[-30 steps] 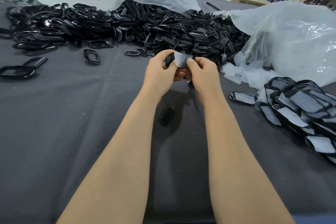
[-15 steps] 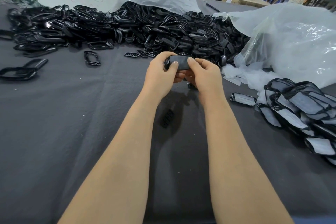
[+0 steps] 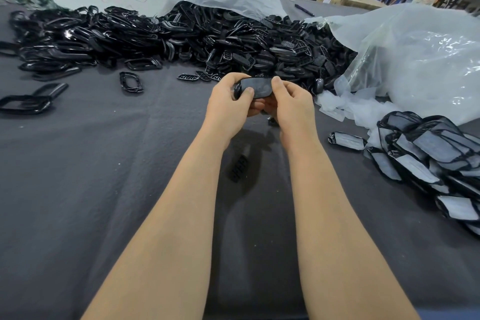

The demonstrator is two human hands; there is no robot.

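Cloth: a dark grey table cover spreads under both forearms.
Small grille piece: lies flat between the forearms.
Left hand: fingers curled, thumb pressing the black plastic part.
Right hand: pinches the same part's right end; the part is held above the cloth.
Right: film-covered parts stacked.
Far: black frames pile, plastic bags.

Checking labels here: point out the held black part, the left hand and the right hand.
black part [image 3: 257,88], head view, glossy front face.
left hand [image 3: 230,104], head view, back of the hand.
right hand [image 3: 293,109], head view, back of the hand.
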